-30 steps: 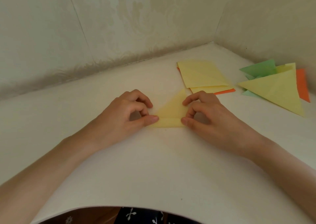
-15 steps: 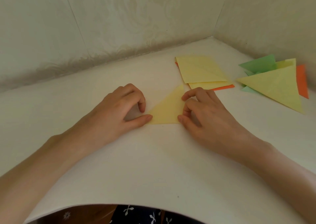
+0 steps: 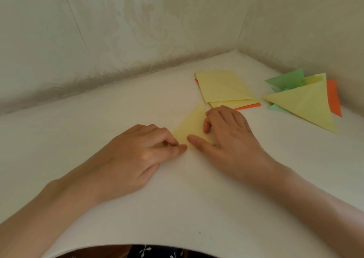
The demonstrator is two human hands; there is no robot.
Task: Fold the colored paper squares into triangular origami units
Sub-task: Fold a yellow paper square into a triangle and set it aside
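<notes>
A pale yellow paper folded into a triangle [image 3: 192, 123] lies flat on the white table [image 3: 177, 202]. My left hand [image 3: 141, 153] has its fingers curled and pinches the triangle's lower left corner between thumb and fingertips. My right hand [image 3: 228, 137] covers the triangle's right part. Its thumb lies straight along the lower edge and points left, almost meeting the left thumb. Its bent index fingertip presses down on the paper's middle.
A stack of unfolded yellow squares [image 3: 222, 86] over an orange sheet [image 3: 248, 106] lies just behind my right hand. Further right, by the wall, is a pile of folded triangles: yellow [image 3: 307, 104], green [image 3: 285, 80], orange [image 3: 333, 98]. Walls close off the back and right.
My right thumb has slid left along the triangle's lower edge toward my left hand. The left fingers have closed on the lower left corner. Less of the triangle shows.
</notes>
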